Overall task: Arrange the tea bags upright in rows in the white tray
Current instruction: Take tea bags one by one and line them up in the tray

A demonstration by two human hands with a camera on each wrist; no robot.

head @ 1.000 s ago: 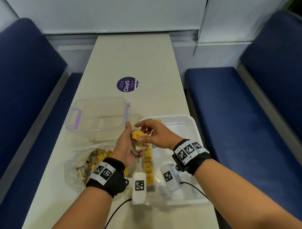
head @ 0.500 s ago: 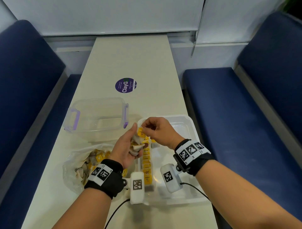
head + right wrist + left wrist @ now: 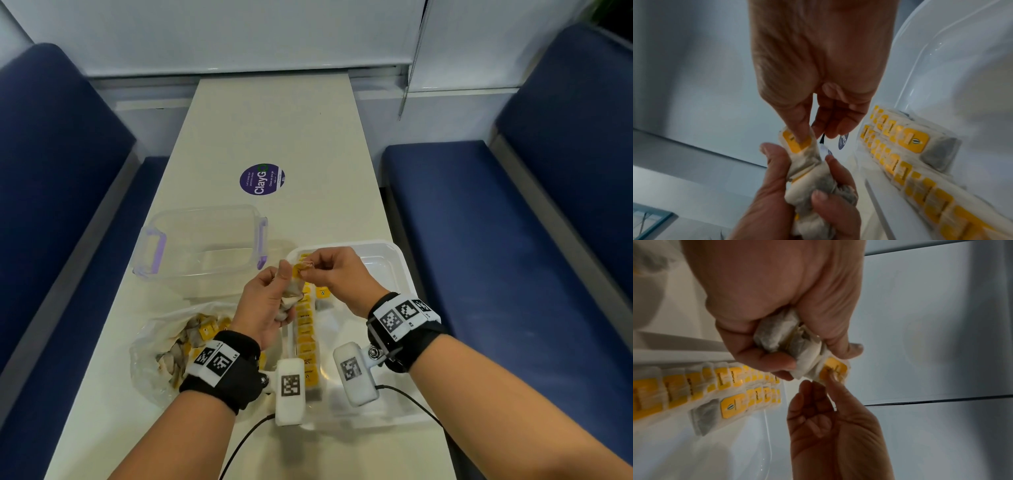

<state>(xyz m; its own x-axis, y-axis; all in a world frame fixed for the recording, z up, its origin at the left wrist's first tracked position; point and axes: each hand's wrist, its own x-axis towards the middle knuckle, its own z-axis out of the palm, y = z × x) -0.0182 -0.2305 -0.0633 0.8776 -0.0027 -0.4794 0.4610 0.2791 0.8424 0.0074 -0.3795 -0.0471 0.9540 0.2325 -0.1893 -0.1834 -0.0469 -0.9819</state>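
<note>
The left hand (image 3: 265, 301) is curled round a small bunch of tea bags (image 3: 785, 339), a ready supply held just above the left edge of the white tray (image 3: 399, 260) so that each bag has only a short way to travel. The right hand (image 3: 337, 275) pinches the yellow-tagged top of the uppermost tea bag (image 3: 797, 142) between thumb and forefinger, its other fingers loosely bent, apparently to draw that one bag free of the bunch without dragging its neighbours along.

In the tray, one long row of bags (image 3: 306, 337) stands upright along the left wall, tags up, running from the near edge toward the far edge. A second, shorter row (image 3: 764, 396) is begun just beside it, and one bag (image 3: 705, 415) at its near end leans over rather than standing. The next bag probably belongs in this second row, pressed against the others so it stays up.

A clear plastic bag (image 3: 161, 346) of loose tea bags lies on the worktop (image 3: 274, 120) at the tray's left. An empty clear container (image 3: 202, 246) with purple clips sits beyond it.
</note>
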